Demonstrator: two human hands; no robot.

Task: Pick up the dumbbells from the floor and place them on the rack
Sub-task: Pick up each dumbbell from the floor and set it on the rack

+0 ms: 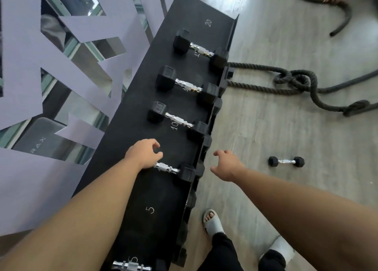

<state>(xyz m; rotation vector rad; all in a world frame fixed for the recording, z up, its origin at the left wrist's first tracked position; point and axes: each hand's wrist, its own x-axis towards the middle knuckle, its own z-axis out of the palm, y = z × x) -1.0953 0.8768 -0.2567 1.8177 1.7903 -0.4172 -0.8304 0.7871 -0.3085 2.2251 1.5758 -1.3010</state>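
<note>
Left hand (144, 153) loosely open over one end of a dumbbell (173, 170) lying on the black rack (155, 191), right hand (226, 165) open and empty at its three o'clock, another dumbbell on the floor (286, 161) farther toward three o'clock.

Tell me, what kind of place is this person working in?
Most likely a gym or fitness room. A black dumbbell rack with painted weight numbers holds hex dumbbells, another dumbbell lies on the wood-look floor, and thick battle ropes trail across it.
</note>
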